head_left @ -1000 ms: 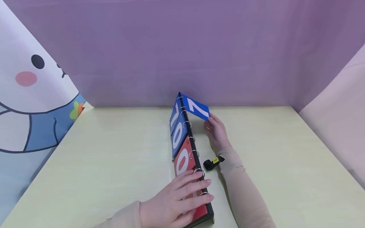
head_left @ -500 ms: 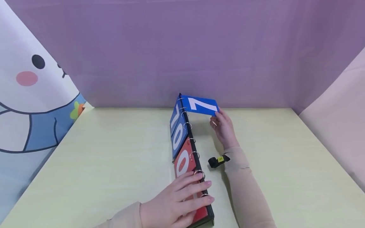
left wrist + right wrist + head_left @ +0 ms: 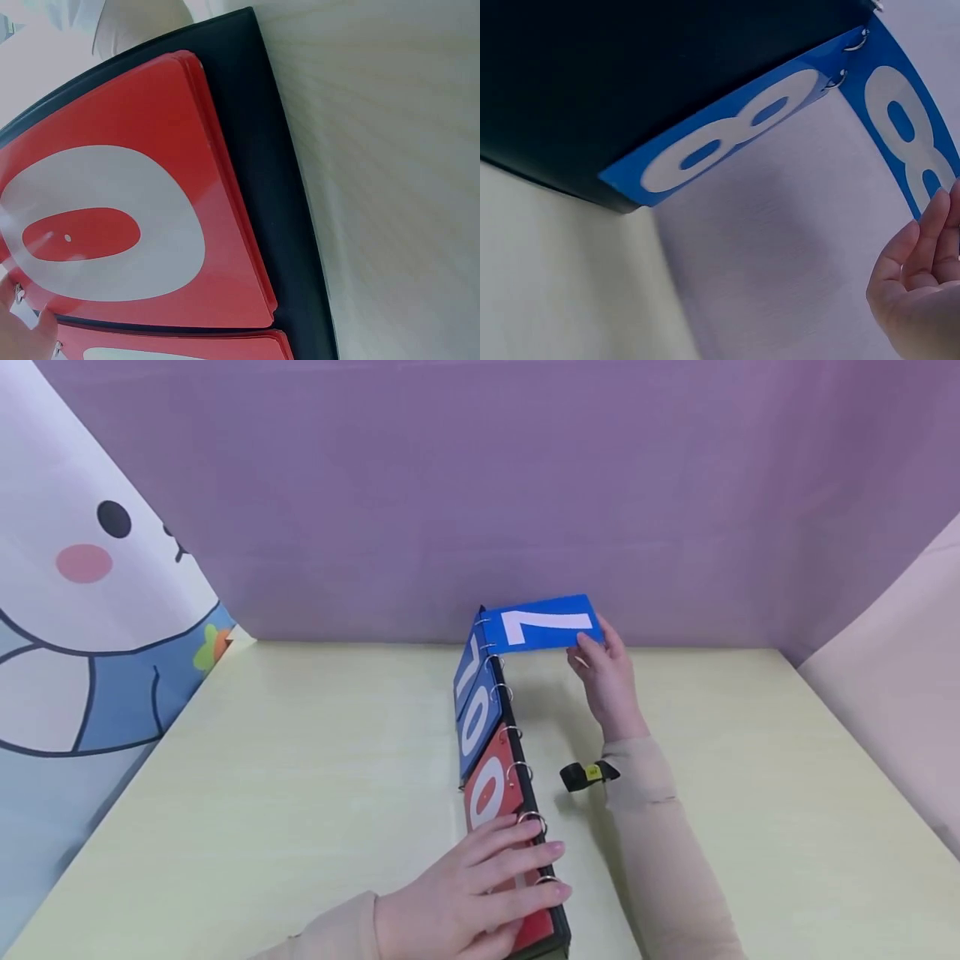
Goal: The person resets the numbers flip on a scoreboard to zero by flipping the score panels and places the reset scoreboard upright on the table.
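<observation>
A black flip scoreboard (image 3: 524, 781) stands like a tent, with number cards hung on metal rings along its ridge. Its near half carries red cards (image 3: 150, 112) showing 0, its far half blue cards (image 3: 475, 722). At the far end my right hand (image 3: 611, 685) pinches the free end of a blue number card (image 3: 551, 622) marked 7, held out to the right of the ridge. That card's other side shows an 8 in the right wrist view. My left hand (image 3: 465, 893) rests across the near end, its fairly straight fingers laid over the ridge and rings.
A black wrist strap (image 3: 588, 774) with a yellow label sticks out beside my right sleeve. The pale tabletop (image 3: 337, 735) extends on both sides. A purple cloth (image 3: 450, 502) stands behind, and a cartoon-printed cloth (image 3: 45, 568) hangs at the left.
My right hand has moved right and slightly up, swinging the blue card from a downward slant to nearly level. My left hand stays in place on the scoreboard; the head view has shifted slightly.
</observation>
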`<state>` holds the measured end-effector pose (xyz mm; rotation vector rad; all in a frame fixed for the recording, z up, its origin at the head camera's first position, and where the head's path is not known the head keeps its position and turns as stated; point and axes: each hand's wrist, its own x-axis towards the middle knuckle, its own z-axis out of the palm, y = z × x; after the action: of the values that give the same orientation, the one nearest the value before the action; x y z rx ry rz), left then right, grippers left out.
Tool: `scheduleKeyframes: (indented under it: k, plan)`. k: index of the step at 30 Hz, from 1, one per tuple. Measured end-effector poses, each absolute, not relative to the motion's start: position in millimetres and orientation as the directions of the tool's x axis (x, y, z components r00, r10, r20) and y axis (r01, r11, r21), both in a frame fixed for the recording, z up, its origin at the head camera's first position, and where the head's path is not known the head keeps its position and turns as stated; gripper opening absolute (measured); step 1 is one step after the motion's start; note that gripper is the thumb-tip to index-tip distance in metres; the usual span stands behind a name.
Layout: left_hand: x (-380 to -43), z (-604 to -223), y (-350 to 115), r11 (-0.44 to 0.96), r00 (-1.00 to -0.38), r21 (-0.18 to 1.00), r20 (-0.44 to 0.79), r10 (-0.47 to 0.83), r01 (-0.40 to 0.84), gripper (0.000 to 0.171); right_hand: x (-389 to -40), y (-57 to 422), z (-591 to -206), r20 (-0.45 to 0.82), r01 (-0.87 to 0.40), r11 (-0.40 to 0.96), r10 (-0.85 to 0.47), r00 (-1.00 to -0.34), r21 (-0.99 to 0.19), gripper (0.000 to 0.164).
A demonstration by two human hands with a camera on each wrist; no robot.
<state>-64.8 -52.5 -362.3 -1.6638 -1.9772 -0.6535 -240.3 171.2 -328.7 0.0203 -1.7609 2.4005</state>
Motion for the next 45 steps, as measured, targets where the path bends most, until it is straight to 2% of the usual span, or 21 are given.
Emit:
scheduleKeyframes:
  k: [7, 10, 15, 20, 24, 30, 37, 41, 45]
  plan:
    - [-63.6, -361.5, -53.0, 0.15, -0.154, 0.061, 0.633, 0.759, 0.987, 0.042, -242.2, 164.8, -306.8, 0.2, -0.226, -0.249, 0.125, -0.972, -0.942, 0.053]
    - [-64.1, -361.8, -52.5, 0.144, -0.142, 0.051, 0.648, 0.748, 0.988, 0.041, -243.0, 158.4, -300.5, 0.245, -0.265, -0.186, 0.123, -0.962, -0.946, 0.054]
    - [-66.5, -362.3, -50.8, 0.129, -0.099, 0.008, 0.689, 0.718, 0.992, 0.039, -243.7, 140.4, -297.1, 0.287, -0.288, 0.001, 0.067, -0.956, -0.958, 0.048]
    - [-66.9, -363.3, -48.8, 0.126, -0.101, 0.015, 0.69, 0.717, 0.992, 0.039, -244.0, 124.3, -297.3, 0.293, -0.299, 0.228, -0.062, -0.954, -0.927, 0.044]
    - [-68.8, -364.4, -46.3, 0.12, -0.081, -0.006, 0.698, 0.711, 0.993, 0.039, -243.6, 115.7, -296.2, 0.267, -0.296, 0.385, -0.127, -0.955, -0.874, 0.038]
    - [-73.5, -364.6, -44.5, 0.112, -0.039, -0.055, 0.711, 0.702, 0.992, 0.038, -246.3, 105.8, -292.3, 0.352, -0.384, 0.545, -0.167, -0.921, -0.746, 0.03]
    - [-75.5, -364.7, -43.4, 0.105, -0.002, -0.099, 0.716, 0.698, 0.99, 0.036, -247.7, 97.8, -288.5, 0.448, -0.48, 0.659, -0.234, -0.863, -0.58, 0.028]
    - [-73.5, -365.7, -42.5, 0.104, -0.03, -0.06, 0.715, 0.698, 0.993, 0.037, -246.6, 95.7, -284.5, 0.422, -0.489, 0.74, -0.302, -0.855, -0.462, 0.024]
    - [-70.4, -365.9, -42.9, 0.106, -0.071, -0.007, 0.705, 0.705, 0.994, 0.039, -246.1, 93.4, -281.3, 0.402, -0.54, 0.795, -0.415, -0.816, -0.276, 0.019]
